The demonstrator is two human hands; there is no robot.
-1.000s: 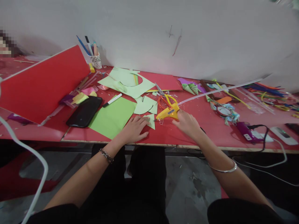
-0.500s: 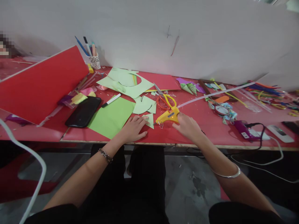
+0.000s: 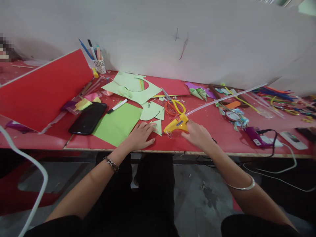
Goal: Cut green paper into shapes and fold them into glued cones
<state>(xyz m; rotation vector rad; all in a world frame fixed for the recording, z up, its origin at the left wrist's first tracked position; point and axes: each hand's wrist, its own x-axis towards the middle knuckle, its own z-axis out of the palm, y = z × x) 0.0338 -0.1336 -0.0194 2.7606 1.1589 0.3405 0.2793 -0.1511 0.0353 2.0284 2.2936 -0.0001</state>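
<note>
In my right hand point(image 3: 197, 134) is a yellow hot glue gun point(image 3: 176, 124), fingers wrapped round its handle. A long clear glue stick point(image 3: 222, 98) sticks out of its back, and the nozzle points left at a small pale green paper piece point(image 3: 158, 127). My left hand point(image 3: 140, 135) lies flat with its fingertips on that piece, holding it against the table. Under and beside this hand is a bright green sheet point(image 3: 118, 123). Scissors with yellow handles point(image 3: 179, 106) lie just behind the gun, and more pale green cut pieces point(image 3: 151, 111) are close by.
A black phone point(image 3: 88, 118) and a marker point(image 3: 117, 106) lie to the left, near a leaning red board point(image 3: 49, 89). At the back are a pen cup point(image 3: 100, 65) and a cut-out pale green sheet point(image 3: 148, 93). On the right sits a purple power box point(image 3: 259, 137) with cables.
The gun in my right hand has shifted very slightly left, its nozzle close to the paper piece. My left hand stays in place. The view has moved a little.
</note>
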